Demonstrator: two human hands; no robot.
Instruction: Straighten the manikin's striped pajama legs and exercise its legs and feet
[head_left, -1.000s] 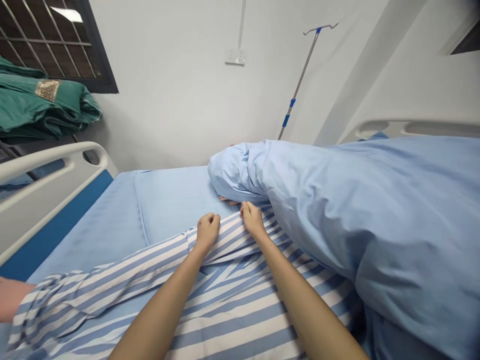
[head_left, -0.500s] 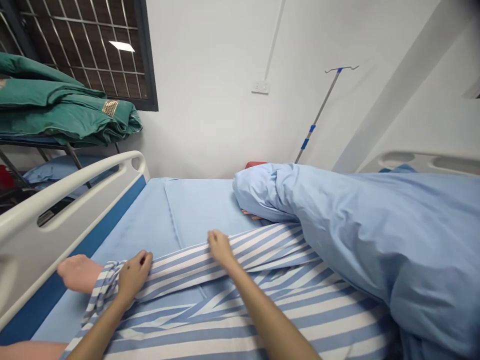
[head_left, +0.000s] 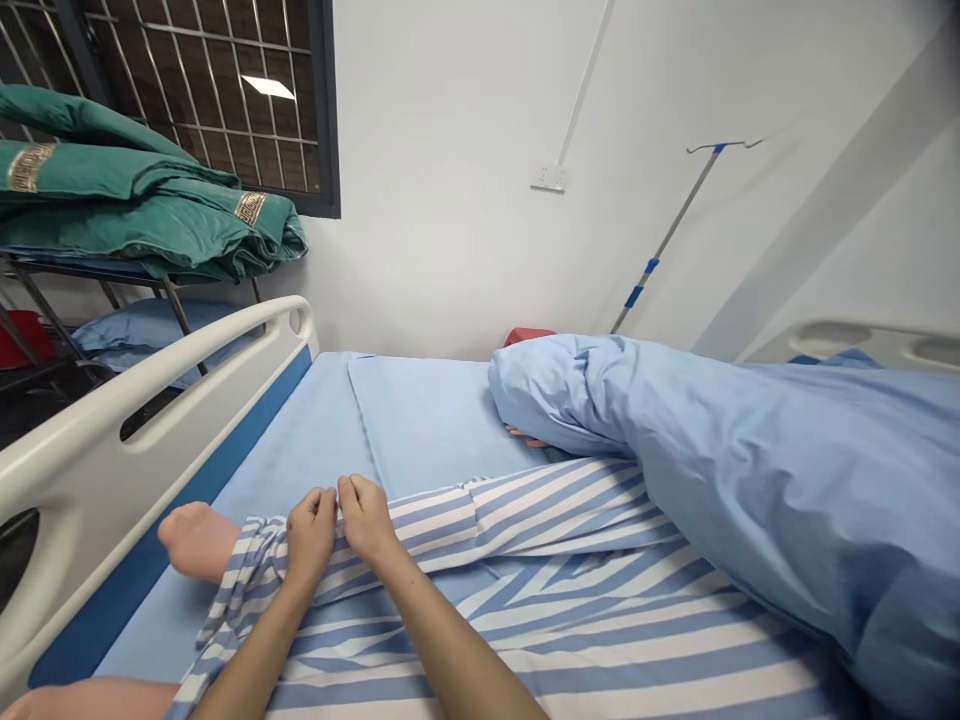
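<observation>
Blue-and-white striped trousers (head_left: 559,505) cover two legs lying along the bed. A pinkish, smooth foot (head_left: 199,540), like a manikin's, sticks out of the far trouser leg, where the cloth is bunched. My left hand (head_left: 312,528) is closed on that leg's cloth, not far from the ankle. Right beside it, almost touching, my right hand (head_left: 366,518) is closed on the same cloth. The fingertips of both hands are largely hidden. Part of the nearer leg (head_left: 112,697) shows bare at the bottom left.
A light blue quilt (head_left: 720,460) is folded back over the right side, with fingertips showing under its edge. A cream bed rail (head_left: 97,420) bounds the left. Green bedding (head_left: 172,215) lies on a rack. An IV pole (head_left: 679,220) stands behind the bed.
My right hand has moved left along the trouser leg, up beside my left hand. The view has shifted a little to the left.
</observation>
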